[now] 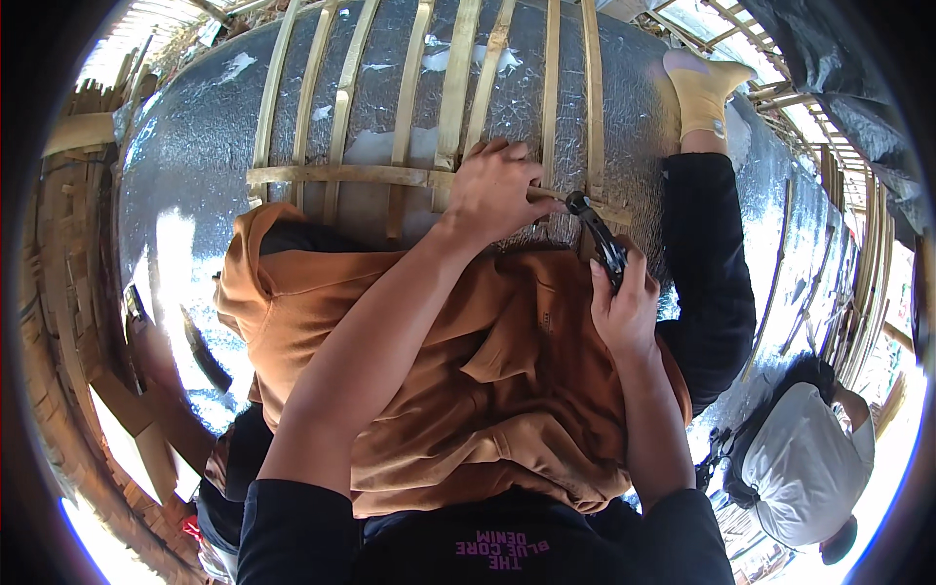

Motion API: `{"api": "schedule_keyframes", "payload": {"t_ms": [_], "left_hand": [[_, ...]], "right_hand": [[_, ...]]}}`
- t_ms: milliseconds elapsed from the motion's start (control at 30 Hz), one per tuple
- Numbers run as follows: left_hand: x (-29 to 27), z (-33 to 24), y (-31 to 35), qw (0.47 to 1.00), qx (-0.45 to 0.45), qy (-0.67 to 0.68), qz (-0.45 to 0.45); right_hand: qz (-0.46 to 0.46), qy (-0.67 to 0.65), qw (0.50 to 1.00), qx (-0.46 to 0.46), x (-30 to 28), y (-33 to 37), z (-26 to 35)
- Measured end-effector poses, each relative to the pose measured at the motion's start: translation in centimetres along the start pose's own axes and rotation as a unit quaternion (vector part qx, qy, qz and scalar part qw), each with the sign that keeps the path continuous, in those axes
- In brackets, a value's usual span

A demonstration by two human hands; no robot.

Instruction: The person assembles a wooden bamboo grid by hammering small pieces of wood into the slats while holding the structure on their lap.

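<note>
My left hand (492, 190) is closed around the cross strip (341, 174) of a frame of bamboo slats, near where several upright slats (453, 88) meet it. In my right hand (627, 302) is a black hand tool (603, 242) with a rounded head; its exact kind is hard to make out. The tool's head rests at or close to the strip, just right of my left fingers. Across my lap lies a bunched brown cloth garment (448, 390), below the slat frame. My left fingertips are partly hidden behind the strip.
A crinkled silver foil sheet (214, 107) spreads under the slats and around me. My leg with a tan sock (707, 93) stretches out at the far right. Another person in a pale shirt (809, 468) is at the lower right. Woven bamboo (68, 283) lines the left side.
</note>
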State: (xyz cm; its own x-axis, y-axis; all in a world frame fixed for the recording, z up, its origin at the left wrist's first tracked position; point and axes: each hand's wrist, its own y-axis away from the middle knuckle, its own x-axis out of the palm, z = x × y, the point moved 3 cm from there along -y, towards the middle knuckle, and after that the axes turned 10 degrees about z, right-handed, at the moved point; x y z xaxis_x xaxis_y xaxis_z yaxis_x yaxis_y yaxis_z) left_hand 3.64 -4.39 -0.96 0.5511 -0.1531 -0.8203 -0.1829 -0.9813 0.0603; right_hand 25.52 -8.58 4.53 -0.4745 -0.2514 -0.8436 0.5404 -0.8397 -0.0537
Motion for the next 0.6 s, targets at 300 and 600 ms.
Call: {"api": "schedule_keyframes", "payload": {"t_ms": [300,600], "left_hand": [[0.6,0.7,0.0,1.000,0.017,0.004,-0.023],[0.6,0.5,-0.1,0.999,0.021,0.002,-0.029]], "right_hand": [[0.051,0.077,0.996,0.018,0.4,-0.7,0.6],[-0.039,-0.012,0.999,0.003,-0.5,-0.5,0.7]]}}
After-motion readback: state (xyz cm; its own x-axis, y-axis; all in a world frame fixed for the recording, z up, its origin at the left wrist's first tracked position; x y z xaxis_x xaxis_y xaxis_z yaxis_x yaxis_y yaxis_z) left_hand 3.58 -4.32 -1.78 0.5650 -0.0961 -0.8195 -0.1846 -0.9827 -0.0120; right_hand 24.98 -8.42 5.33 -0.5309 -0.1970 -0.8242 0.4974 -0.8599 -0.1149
